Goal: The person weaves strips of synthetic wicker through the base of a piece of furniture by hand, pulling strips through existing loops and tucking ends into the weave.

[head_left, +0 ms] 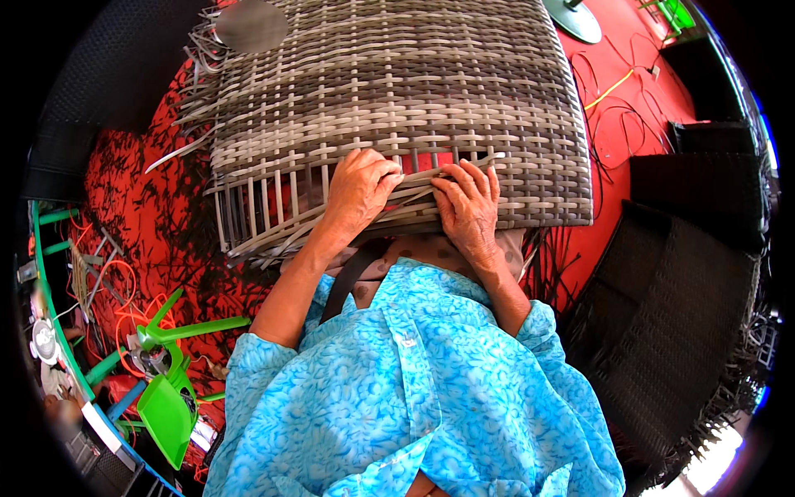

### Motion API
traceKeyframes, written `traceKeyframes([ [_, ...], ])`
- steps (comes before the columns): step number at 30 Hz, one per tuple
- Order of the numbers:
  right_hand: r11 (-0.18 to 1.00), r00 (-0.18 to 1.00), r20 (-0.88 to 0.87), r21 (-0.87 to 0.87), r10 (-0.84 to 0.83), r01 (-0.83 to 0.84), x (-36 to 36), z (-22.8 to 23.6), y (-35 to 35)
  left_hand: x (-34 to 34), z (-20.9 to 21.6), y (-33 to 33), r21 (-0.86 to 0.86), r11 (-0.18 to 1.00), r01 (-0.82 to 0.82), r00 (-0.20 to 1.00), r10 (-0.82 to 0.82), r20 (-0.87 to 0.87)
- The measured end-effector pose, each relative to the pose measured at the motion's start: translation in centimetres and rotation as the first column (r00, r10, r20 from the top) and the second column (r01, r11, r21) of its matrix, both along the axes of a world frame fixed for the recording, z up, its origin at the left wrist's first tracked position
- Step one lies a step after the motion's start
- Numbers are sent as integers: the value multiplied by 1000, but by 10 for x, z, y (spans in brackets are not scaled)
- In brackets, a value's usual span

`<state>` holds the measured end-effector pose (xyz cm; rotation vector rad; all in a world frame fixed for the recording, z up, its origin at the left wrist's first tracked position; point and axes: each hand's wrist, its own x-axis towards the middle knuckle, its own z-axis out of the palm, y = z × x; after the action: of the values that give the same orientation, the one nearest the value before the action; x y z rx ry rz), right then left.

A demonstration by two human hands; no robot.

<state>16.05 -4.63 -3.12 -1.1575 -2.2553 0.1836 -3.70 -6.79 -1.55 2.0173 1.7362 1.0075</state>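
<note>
A grey-brown woven wicker panel (397, 99) lies in front of me, its near edge at my lap. Along that edge the weave is partly undone, and bare upright strips (269, 203) show at the left. My left hand (360, 190) is closed in a pinch on flat wicker strands (410, 192) at the middle of the gap. To its right, my right hand (468, 203) has its fingers curled over the same strands, close to the finished weave. Several loose strands run from under my left hand toward the panel's lower left corner.
Dark strip scraps litter the red floor (137, 178) at left. A green plastic chair (170, 398) stands lower left, near orange cords. Dark wicker furniture (679, 323) fills the right side. Cables (621, 108) lie beyond the panel's right edge, and loose strip ends (195, 99) stick out at its left.
</note>
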Motion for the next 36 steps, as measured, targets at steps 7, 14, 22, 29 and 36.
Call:
traceKeyframes([
  [7,1000,1000,-30,-18,-4,3,8,6,-9,29,2,30,-67,991,113,987,-120,-110],
  [14,998,997,-79,-58,-1,-4,21,11,-13,19,5,51,-202,979,16,999,-9,39],
  [22,995,957,-288,-76,39,-64,21,5,-9,47,7,58,-99,981,164,972,-178,-151],
  [29,995,950,-311,-83,18,-46,21,0,-8,57,-5,47,-139,985,105,988,-88,125],
  [36,996,984,-178,-88,14,-30,22,2,-9,12,11,46,115,986,118,890,-54,-453],
])
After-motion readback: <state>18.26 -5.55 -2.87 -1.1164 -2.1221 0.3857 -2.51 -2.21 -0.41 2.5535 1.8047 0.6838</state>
